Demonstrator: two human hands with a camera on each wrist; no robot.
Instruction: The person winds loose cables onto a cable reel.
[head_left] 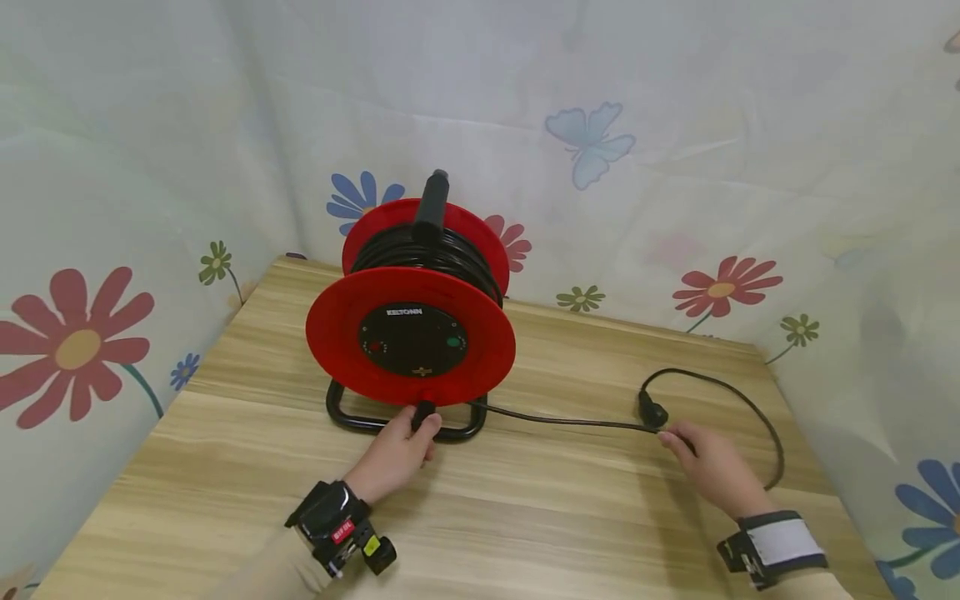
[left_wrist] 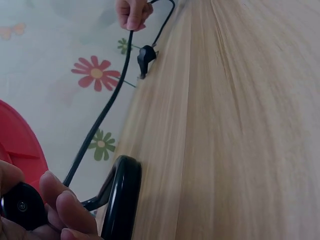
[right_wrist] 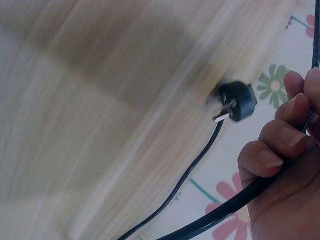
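A red cable reel with black cable wound on its drum stands on a wooden table. At the bottom of its front disc, my left hand grips the black crank knob. From the reel's lower right, the black cable runs out to my right hand, which holds it between thumb and curled fingers. Past that hand the cable loops back to a black plug beside the fingers. In the right wrist view the metal pins of the plug show.
The reel rests on a black tubular stand, its black carrying handle pointing up. Around the wooden table hangs a pale curtain printed with flowers and a butterfly, close behind the reel.
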